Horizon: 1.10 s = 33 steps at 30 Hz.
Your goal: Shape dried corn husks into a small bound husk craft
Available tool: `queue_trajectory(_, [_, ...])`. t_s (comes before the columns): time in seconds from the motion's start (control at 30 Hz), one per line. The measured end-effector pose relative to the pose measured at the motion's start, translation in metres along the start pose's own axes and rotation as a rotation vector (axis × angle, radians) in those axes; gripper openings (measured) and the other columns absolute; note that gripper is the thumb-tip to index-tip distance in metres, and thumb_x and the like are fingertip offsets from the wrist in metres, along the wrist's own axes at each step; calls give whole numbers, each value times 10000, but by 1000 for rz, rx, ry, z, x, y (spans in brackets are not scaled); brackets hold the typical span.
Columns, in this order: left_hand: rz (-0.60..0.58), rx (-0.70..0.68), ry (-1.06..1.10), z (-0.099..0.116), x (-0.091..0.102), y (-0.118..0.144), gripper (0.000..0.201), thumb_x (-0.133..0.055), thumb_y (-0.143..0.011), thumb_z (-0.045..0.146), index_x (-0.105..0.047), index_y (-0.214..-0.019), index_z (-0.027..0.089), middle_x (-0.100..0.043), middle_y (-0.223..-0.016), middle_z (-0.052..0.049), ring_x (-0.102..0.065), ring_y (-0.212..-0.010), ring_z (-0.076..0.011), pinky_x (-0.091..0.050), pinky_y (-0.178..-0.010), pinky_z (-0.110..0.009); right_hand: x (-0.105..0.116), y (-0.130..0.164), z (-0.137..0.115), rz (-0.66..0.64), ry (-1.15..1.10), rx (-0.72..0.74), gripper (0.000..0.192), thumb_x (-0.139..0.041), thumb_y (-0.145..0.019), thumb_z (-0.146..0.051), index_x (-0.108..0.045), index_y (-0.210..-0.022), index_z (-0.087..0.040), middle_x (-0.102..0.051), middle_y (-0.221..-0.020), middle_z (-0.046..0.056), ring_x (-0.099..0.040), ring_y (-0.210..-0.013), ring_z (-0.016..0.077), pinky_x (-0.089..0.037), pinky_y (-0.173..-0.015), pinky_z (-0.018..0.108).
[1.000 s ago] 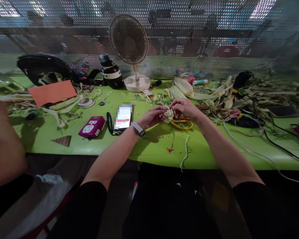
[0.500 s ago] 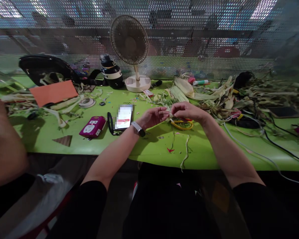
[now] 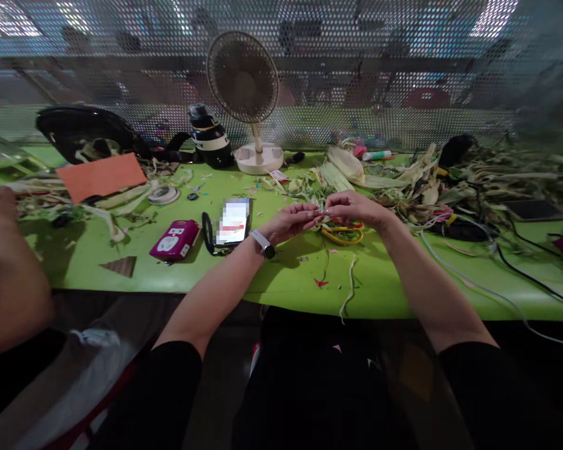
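My left hand (image 3: 296, 220), with a watch (image 3: 261, 244) on its wrist, has its fingers pressed together. My right hand (image 3: 349, 207) meets it fingertip to fingertip in a pinch. Something small and pale shows between the fingertips, too small to name. Under and beside my right hand lies a yellow loop (image 3: 344, 236) with a bit of red at its top. Behind my hands spread corn husks (image 3: 344, 165) and green plant scraps. A pale twisted strand (image 3: 351, 284) lies in front of me near the table's front edge.
On the green table (image 3: 281, 281) stand a fan (image 3: 258, 159) and a black bottle (image 3: 211, 140). A lit phone (image 3: 233, 222) and a magenta box (image 3: 175, 240) lie left of my hands. Cables (image 3: 478, 294) run at the right. Another person's arm (image 3: 9, 275) rests at the far left.
The fingers of my left hand have closed together and drawn nearer to my right fingertips. My right hand has shifted only slightly. The things on the table stay put.
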<state>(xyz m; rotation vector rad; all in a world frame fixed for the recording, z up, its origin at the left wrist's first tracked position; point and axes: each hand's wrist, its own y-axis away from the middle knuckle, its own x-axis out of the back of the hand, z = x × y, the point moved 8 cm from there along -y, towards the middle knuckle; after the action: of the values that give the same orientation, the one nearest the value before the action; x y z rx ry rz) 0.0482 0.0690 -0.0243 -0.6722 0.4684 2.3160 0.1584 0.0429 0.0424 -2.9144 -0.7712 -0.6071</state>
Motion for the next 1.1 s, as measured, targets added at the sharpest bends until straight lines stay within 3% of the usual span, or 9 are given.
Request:
queue_trajectory(0.13, [60,34,-36,-3,2,0,102,-626,-855,7,-650,-891,99,-734,-765,-30,-712,-639,-77,-549,-586,-116,-2,0,-7,27,124,29,263,-715,-722,-368,-566,-685,-154,-488,-563,-58,-388,-487,48,-279,-467,203])
queue_trajectory(0.27, [81,93,-66,-6,2,0,76,-654,-849,33,-626,-826,100,-699,-693,-6,-650,-527,-39,-489,-496,-82,-5,4,-17,14,111,90,196,-669,-752,-320,-574,-722,-151,-495,-583,-58,-405,-517,55,-309,-503,216])
queue_trajectory(0.47, [78,165,-106,-8,2,1,122,-612,-865,15,-654,-770,79,-636,-583,15,-502,-399,3,-372,-387,-62,-21,7,-19,-146,118,84,180,-673,-783,-307,-614,-747,-140,-506,-588,-54,-418,-520,53,-326,-505,214])
queue_trajectory(0.63, [45,236,-168,-13,3,2,130,-612,-852,-2,-678,-767,71,-677,-638,-24,-551,-457,-14,-410,-431,-73,-2,4,-11,11,30,62,223,-684,-806,-345,-583,-754,-153,-496,-535,-62,-422,-459,53,-338,-451,202])
queue_trajectory(0.77, [10,260,-219,-19,0,3,130,-612,-851,-1,-676,-765,72,-692,-648,-37,-596,-496,-32,-472,-507,-97,-7,-3,-5,15,-11,67,185,-674,-813,-314,-582,-782,-157,-543,-571,-45,-470,-481,62,-379,-459,195])
queue_trajectory(0.97, [35,178,-210,-12,-1,3,99,-701,-804,40,-635,-749,88,-683,-657,-17,-575,-493,-19,-450,-501,-93,-2,-5,1,122,30,-14,72,-624,-788,-204,-570,-759,-168,-531,-571,-50,-463,-461,58,-382,-443,186])
queue_trajectory(1.1, [64,87,-149,-2,1,3,94,-709,-805,68,-624,-783,101,-670,-668,-3,-557,-492,-16,-436,-478,-92,-12,2,11,-108,189,-215,36,-618,-766,-197,-615,-769,-161,-588,-618,-33,-455,-427,51,-347,-413,194])
